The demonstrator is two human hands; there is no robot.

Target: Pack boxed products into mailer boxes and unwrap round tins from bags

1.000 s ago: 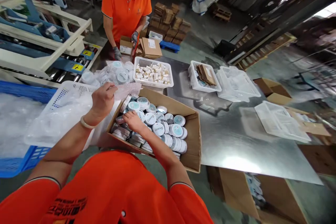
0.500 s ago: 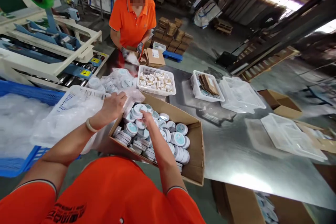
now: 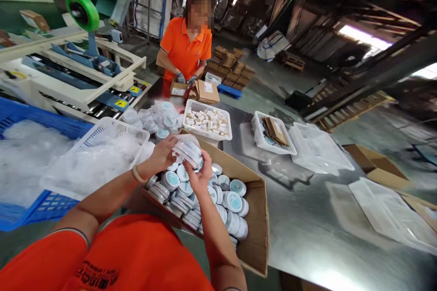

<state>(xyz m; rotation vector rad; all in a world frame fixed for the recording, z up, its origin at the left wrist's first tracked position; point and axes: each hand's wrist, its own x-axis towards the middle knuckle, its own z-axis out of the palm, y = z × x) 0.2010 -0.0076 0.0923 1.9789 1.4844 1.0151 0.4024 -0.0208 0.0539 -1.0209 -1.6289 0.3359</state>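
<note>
Over an open cardboard box (image 3: 254, 218), a short stack of round, flat white tins (image 3: 187, 152) is held between my two hands. My right hand (image 3: 200, 173) grips the stack from the right and below, its thumb and fingers around the rims. On the left, my left hand (image 3: 163, 153) is closed on a clear bubble-wrap bag (image 3: 191, 140) that lies against the far side of the stack; how far the bag covers the tins I cannot tell. Below both hands the box holds many more tins (image 3: 233, 201) with pale blue and white lids, some flat, some on edge.
Wrapped tins (image 3: 167, 116) lie beyond the box, beside a white basket of small bottles (image 3: 207, 120). Left stand a white basket of clear bags (image 3: 102, 157) and a blue crate (image 3: 37, 211). A co-worker (image 3: 187, 50) stands across the metal table (image 3: 300, 218), hands at a small carton.
My right hand has lifted tins up out of the box toward my left hand. The bubble-wrap bag has come to the stack. The co-worker now handles a small carton.
</note>
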